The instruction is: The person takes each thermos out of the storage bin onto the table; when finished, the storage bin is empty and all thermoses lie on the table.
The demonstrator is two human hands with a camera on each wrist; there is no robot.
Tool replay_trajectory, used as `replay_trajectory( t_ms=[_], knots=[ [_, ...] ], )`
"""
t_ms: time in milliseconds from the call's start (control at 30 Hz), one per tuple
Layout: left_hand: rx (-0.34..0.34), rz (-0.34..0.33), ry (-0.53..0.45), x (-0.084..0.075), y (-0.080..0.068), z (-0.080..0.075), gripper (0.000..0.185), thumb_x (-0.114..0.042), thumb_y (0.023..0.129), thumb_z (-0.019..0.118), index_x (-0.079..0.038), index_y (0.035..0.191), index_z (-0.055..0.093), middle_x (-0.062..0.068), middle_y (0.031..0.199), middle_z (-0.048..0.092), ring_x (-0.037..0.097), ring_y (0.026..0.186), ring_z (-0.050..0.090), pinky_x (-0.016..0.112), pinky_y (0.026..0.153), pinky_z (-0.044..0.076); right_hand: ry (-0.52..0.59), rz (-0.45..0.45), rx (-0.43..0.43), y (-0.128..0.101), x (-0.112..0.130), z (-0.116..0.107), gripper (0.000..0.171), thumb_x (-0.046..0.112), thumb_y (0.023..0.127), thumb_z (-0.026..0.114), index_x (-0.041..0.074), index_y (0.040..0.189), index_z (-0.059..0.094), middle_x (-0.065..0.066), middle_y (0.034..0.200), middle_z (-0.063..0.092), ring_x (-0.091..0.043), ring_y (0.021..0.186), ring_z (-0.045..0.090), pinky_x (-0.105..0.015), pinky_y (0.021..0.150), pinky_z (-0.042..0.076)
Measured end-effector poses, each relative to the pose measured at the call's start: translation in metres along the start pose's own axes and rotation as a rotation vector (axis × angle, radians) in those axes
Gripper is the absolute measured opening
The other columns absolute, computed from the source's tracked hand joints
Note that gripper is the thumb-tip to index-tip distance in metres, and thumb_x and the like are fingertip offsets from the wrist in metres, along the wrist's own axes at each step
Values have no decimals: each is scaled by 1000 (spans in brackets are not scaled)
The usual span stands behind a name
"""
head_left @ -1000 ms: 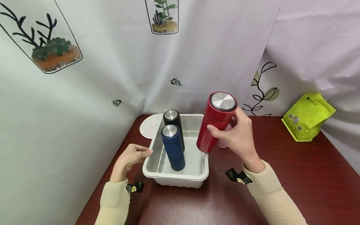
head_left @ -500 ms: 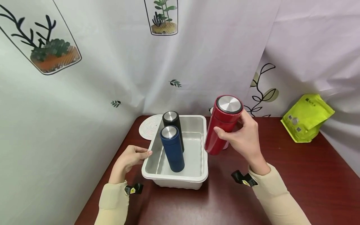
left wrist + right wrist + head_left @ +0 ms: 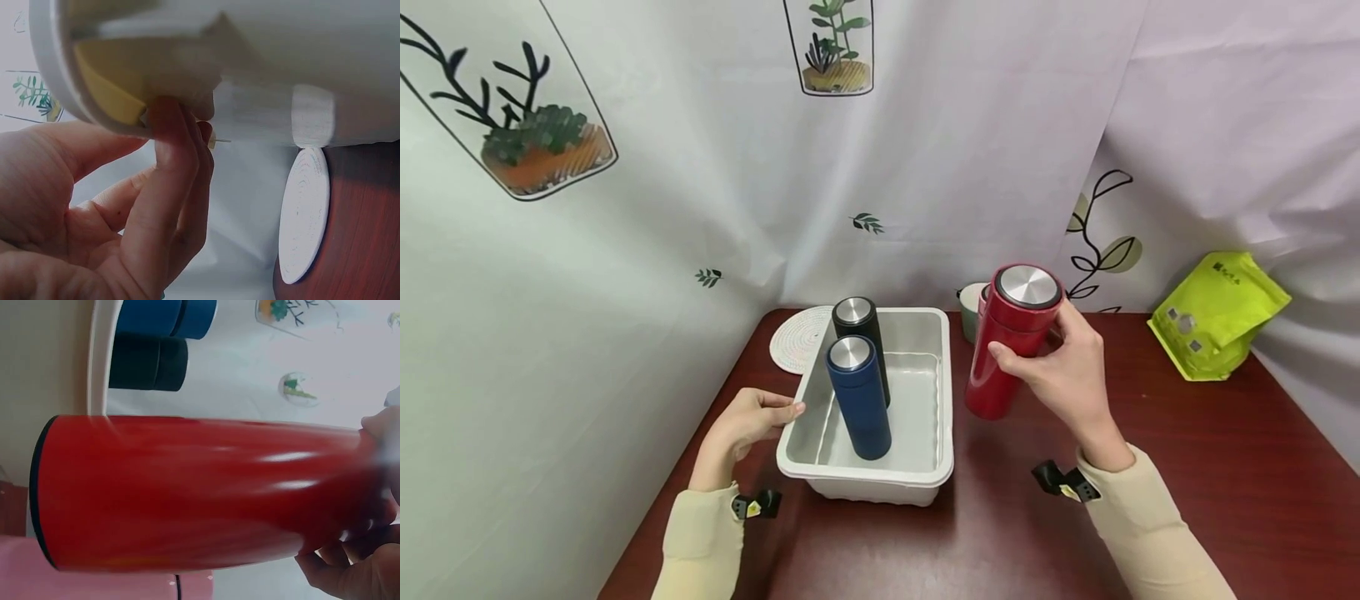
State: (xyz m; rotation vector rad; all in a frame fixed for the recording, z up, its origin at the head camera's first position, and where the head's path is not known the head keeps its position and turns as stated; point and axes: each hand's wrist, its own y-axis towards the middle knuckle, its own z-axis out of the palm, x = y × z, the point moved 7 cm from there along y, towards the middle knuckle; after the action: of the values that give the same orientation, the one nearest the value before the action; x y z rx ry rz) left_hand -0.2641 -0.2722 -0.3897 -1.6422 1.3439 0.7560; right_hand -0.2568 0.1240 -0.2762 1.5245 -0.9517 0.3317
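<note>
Red bottle (image 3: 1007,354) has shifted right, past the basin (image 3: 865,476); fingers of the right hand (image 3: 1070,382) grip it; the left hand (image 3: 751,423) pinches the basin's left rim.

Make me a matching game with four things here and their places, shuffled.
1. Red flask
2. Blue flask
3. Lime-green bag
4. Round mat

A. Standing in the tub
B. Left of the tub's far end
C. Held in the right hand
D. At the table's far right

Pairs: 1-C, 2-A, 3-D, 4-B
</note>
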Motion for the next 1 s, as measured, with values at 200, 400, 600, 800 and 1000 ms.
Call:
replay_trajectory(
  t_ms=[200, 400, 600, 800, 1000],
  knots=[
    [10, 10, -7, 0, 2, 1, 37, -11, 91, 68, 16, 116, 63, 29, 110, 67, 24, 89, 69, 48, 84, 58, -49, 77, -22, -4, -16, -5, 55, 8, 72, 86, 10, 122, 63, -4, 109, 67, -2, 91, 62, -9, 74, 52],
    [3, 0, -1, 0, 1, 1, 37, -11, 91, 68, 16, 116, 63, 26, 108, 68, 24, 89, 69, 48, 84, 58, -109, 129, -18, -7, -32, -10, 54, 13, 73, 86, 11, 122, 63, -3, 110, 67, -1, 91, 60, -7, 73, 51],
    [7, 5, -4, -1, -1, 0, 38, -11, 90, 69, 17, 115, 62, 26, 107, 68, 25, 90, 69, 48, 83, 58, -200, 157, -31, -10, -48, -16, 52, 18, 74, 85, 8, 119, 63, -6, 106, 68, 2, 88, 57, -5, 71, 48],
    [14, 11, -8, -2, -2, 0, 39, -11, 91, 69, 17, 116, 62, 25, 107, 68, 25, 89, 70, 47, 82, 59, -282, 190, -57, -13, -64, -25, 47, 20, 75, 84, 5, 115, 63, -8, 101, 66, 1, 83, 54, -4, 67, 44],
    [15, 5, -12, 0, -2, 1, 40, -12, 91, 69, 17, 116, 62, 30, 111, 66, 27, 91, 70, 48, 84, 58, -341, 228, -69, -14, -79, -33, 47, 21, 75, 83, 4, 114, 63, -10, 101, 65, -11, 87, 54, -8, 66, 42]
  ],
)
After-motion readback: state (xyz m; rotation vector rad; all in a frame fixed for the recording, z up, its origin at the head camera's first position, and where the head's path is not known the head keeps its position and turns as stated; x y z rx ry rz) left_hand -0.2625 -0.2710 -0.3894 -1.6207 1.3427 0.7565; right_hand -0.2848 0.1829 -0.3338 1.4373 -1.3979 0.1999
